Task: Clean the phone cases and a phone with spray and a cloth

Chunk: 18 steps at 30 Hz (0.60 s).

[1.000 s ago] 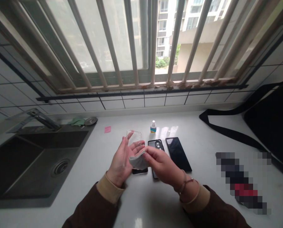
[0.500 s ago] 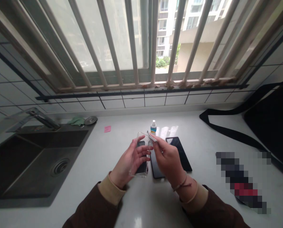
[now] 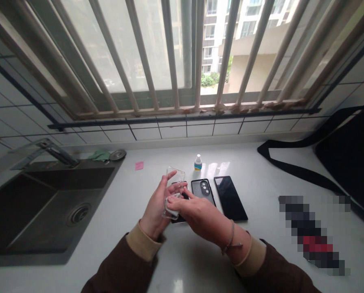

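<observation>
My left hand is wrapped round a clear phone case, held tilted above the counter. Against the lower part of that case, my right hand presses a folded white wipe under its fingers. Below both hands lies a dark, flat phone-like object, mostly hidden. A black-rimmed phone case with camera openings rests just beyond my right hand. To its right a black phone lies flat, screen up.
A small white bottle with a blue and yellow label stands behind the cases. A pink note lies left of it. The sink and faucet are at left. A black bag with its strap and a blurred-out item lie right.
My right hand has moved left and down, bringing the white wipe onto the clear case. The black-rimmed case now shows more fully. My left hand has shifted slightly left with the clear case.
</observation>
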Tool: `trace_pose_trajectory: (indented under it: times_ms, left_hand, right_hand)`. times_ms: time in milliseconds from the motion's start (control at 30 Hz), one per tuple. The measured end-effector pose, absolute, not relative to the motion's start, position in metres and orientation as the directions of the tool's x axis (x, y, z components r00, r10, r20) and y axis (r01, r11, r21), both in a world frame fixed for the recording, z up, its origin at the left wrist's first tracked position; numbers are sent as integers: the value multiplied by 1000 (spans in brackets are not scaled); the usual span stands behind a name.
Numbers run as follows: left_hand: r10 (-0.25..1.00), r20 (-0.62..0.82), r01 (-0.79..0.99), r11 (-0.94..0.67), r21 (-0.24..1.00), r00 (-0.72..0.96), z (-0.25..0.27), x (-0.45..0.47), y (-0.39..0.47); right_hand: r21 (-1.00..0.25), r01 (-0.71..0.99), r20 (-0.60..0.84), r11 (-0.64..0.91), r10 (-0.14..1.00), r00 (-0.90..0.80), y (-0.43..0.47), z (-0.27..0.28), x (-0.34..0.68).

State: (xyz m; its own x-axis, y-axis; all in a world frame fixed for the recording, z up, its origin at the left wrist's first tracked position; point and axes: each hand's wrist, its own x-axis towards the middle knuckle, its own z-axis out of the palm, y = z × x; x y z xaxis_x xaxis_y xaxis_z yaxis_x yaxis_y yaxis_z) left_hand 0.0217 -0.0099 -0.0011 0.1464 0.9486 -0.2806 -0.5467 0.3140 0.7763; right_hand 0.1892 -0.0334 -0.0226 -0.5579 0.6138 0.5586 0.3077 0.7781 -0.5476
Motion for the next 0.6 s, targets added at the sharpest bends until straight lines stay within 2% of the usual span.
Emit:
trace_pose_trajectory:
  times_ms: [167, 333, 400, 467, 533, 600]
  left_hand:
    - [959, -256, -581, 276, 765, 118, -1, 17, -5]
    - [957, -270, -586, 277, 761, 102, 2, 20, -6]
    - [957, -266, -585, 284, 760, 118, 3, 22, -7]
    - [951, -270, -575, 305, 760, 147, 4, 24, -8]
    - [941, -281, -560, 338, 756, 188, 5, 25, -10]
    - [929, -284, -545, 370, 753, 238, 6, 25, -12]
  right_hand:
    - [-726, 157, 495, 669, 668, -557, -42, -14, 190]
    - [-905, 88, 324, 415, 811, -488, -36, -4, 195]
    - [-949, 13, 294, 315, 898, -329, -29, -4, 199]
    - [-970, -10, 244, 244, 966, -83, -22, -7, 206]
    - [-972, 64, 234, 227, 959, 160, -17, -10, 214]
    - [-936, 202, 339, 289, 895, 291, -16, -12, 218]
